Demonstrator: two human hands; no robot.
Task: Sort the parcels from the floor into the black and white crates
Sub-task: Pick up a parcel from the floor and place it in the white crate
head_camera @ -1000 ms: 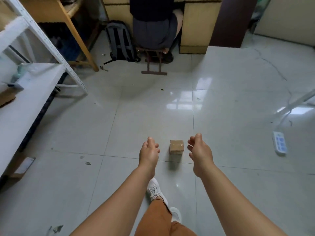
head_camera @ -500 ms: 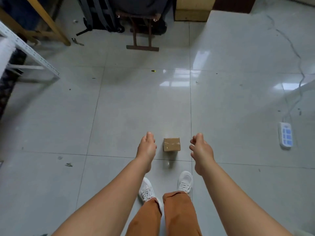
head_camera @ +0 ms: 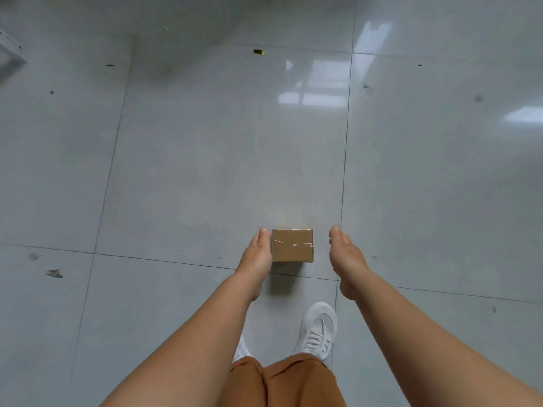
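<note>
A small brown cardboard parcel (head_camera: 292, 245), sealed with clear tape, sits on the grey tiled floor. My left hand (head_camera: 257, 255) is stretched out with straight fingers right against the parcel's left side. My right hand (head_camera: 345, 257) reaches down on the parcel's right with fingers extended, a small gap away from it. Neither hand grips anything. No black or white crate is in view.
Glossy grey floor tiles (head_camera: 205, 157) spread all around, with small scraps of debris (head_camera: 54, 273) at the left and a green scrap (head_camera: 258, 52) far ahead. My white shoe (head_camera: 317, 333) stands just behind the parcel. A white shelf foot (head_camera: 8, 51) shows at the top left.
I have stepped closer and looked down; the stool, backpack and power strip have left the view. Both hands have lowered and straightened around the parcel, the left one reaching its side.
</note>
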